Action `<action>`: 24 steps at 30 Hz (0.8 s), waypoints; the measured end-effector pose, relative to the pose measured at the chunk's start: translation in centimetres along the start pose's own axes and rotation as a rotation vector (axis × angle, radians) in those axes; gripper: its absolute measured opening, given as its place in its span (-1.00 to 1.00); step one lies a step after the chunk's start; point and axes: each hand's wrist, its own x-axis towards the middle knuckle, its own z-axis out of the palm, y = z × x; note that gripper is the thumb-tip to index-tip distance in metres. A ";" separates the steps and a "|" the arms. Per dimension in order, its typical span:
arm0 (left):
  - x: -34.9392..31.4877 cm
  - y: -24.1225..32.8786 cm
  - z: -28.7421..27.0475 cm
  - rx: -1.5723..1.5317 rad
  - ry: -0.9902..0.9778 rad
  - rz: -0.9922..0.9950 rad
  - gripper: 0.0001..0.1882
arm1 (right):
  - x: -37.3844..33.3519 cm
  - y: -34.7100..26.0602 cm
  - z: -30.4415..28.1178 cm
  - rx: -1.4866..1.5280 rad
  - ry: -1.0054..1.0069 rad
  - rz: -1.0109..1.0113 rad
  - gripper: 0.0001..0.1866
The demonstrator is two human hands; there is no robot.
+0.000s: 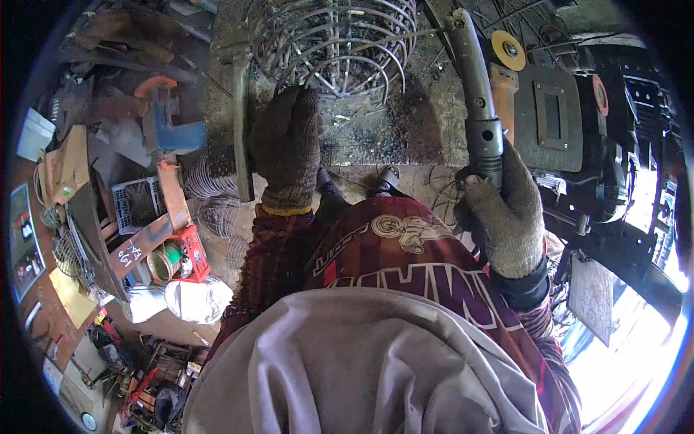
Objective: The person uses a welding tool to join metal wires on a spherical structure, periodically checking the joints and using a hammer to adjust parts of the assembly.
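A round cage of bent steel wire [334,50] rests on the dark, grit-strewn workbench [434,137]. My left hand [288,141], in a dirty knitted glove, is at the cage's near lower edge. Its fingers are together and their tips are lost against the wires, so what they grip is hidden. Wrapped round the grey tubular handle of a welding electrode holder [478,94] is my gloved right hand [510,213]. From the holder's head, a thin rod [423,33] reaches left toward the cage. Some fingertips of that glove look bare.
Left of my left hand, a metal bar [243,130] overhangs the bench edge. At right lie a yellow disc [508,50] and a dark welding shield [553,116]. Wire coils [220,217] and a red crate [191,253] sit on the floor at left.
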 end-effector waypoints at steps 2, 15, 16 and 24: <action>0.0 -0.1 0.0 -0.004 0.033 0.010 -0.76 | 0.1 -0.2 0.1 -0.012 0.005 0.004 -0.36; -0.1 -0.1 -0.1 -0.021 0.001 0.009 -0.80 | -0.2 0.2 0.0 -0.070 0.020 -0.022 -0.37; -0.1 -0.1 -0.3 0.080 -0.033 0.063 -0.79 | -0.1 0.1 0.1 -0.070 0.026 -0.027 -0.36; 0.1 0.1 -0.3 0.228 -0.032 0.146 -0.88 | 0.2 0.8 -0.3 -0.212 0.016 -0.093 -0.37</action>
